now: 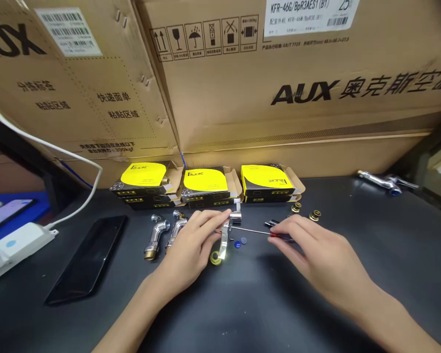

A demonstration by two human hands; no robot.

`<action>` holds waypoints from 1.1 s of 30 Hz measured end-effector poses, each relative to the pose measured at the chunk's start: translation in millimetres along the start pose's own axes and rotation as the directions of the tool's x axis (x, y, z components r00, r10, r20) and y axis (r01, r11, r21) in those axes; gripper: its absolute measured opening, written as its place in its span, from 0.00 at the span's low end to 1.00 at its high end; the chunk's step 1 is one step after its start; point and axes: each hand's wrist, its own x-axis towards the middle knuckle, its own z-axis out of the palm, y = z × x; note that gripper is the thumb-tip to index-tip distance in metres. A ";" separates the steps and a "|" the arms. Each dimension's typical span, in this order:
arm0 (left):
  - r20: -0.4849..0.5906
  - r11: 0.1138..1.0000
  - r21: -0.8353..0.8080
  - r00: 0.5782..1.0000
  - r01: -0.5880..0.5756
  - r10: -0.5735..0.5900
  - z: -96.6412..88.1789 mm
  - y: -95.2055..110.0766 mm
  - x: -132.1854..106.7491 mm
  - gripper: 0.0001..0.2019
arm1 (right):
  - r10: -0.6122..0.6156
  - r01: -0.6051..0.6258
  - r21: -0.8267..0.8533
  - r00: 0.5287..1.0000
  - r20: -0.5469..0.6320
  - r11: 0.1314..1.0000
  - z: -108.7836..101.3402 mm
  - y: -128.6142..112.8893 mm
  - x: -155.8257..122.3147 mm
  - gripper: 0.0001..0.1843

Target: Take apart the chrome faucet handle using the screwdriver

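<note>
1. Chrome faucet handle stands on the dark table between the two hands, pinched at its top by the left hand; its yellow-ringed base sits just below that hand's fingertips.
2. That grip seems meant to steady the handle against the tool's push.
3. Right hand is closed in a pinch on the red-handled screwdriver, whose thin shaft runs level across to the handle's upper part; whether the tip is seated I cannot tell.
4. Two small blue caps lie just beside the handle, between the hands, near enough to pick up.
5. Two chrome elbow fittings rest just left of the left hand.
6. Brass rings sit just beyond the right hand.
7. Three yellow-topped boxes line up beyond both hands, against big cardboard cartons.
8. A black phone lies well left of the left hand.
</note>
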 end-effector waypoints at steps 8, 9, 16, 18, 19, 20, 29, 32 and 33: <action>0.009 1.000 -0.012 1.000 0.014 -0.014 -0.1 -1.8 -0.7 0.20 | -0.002 0.005 0.065 0.998 -0.056 0.998 4.2 -2.4 -2.0 0.03; 0.009 1.000 -0.018 1.000 0.022 -0.022 -0.5 -1.4 -0.7 0.19 | 0.002 0.000 0.069 0.999 -0.037 0.998 5.1 -2.4 -2.4 0.03; -0.023 0.991 -0.016 0.991 -0.133 0.132 -1.5 4.8 -1.4 0.21 | 0.143 -0.298 0.364 0.908 0.395 0.882 1.6 -12.3 10.1 0.09; -0.037 0.982 0.026 0.981 -0.189 0.190 -1.8 5.1 -2.0 0.25 | 0.128 -0.328 0.424 0.892 0.434 0.844 1.2 -16.2 15.8 0.19; -0.043 0.978 0.045 0.978 -0.202 0.204 -2.3 5.0 -2.2 0.26 | 0.130 -0.331 0.430 0.892 0.433 0.840 2.4 -17.4 17.8 0.24; -0.046 0.977 0.056 0.977 -0.207 0.209 -3.2 4.7 -2.5 0.27 | 0.135 -0.329 0.417 0.893 0.429 0.847 4.6 -18.2 18.8 0.26; 0.124 0.993 -0.022 0.985 -0.116 0.117 -15.7 8.2 -7.1 0.24 | -0.252 0.240 -0.135 0.965 -0.077 0.961 27.9 -11.7 8.7 0.25; 0.139 0.996 -0.027 0.987 -0.081 0.084 -17.6 8.5 -7.8 0.23 | -0.331 0.291 -0.246 0.933 -0.142 0.925 23.3 -14.3 12.3 0.25; 0.125 0.997 -0.029 0.989 -0.077 0.080 -17.7 8.4 -7.4 0.23 | -0.326 0.281 -0.254 0.933 -0.155 0.925 21.6 -15.1 14.3 0.25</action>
